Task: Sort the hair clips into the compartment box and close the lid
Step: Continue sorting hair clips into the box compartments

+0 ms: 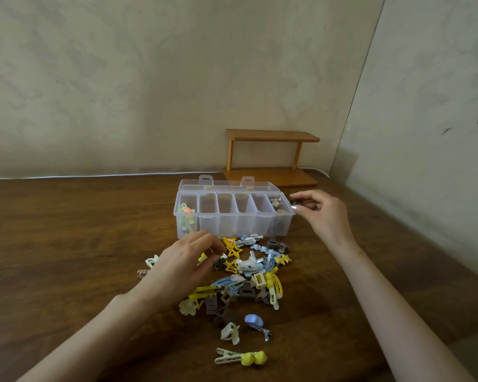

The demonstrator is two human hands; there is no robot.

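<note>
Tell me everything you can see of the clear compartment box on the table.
The compartment box is clear plastic, on the table behind the pile of hair clips. Its lid is open, leaning back, two latch tabs up. Six compartments in a row: the end two hold a few clips, the middle four look empty. The right hand, pinching a dark clip, is at its right end.
</note>
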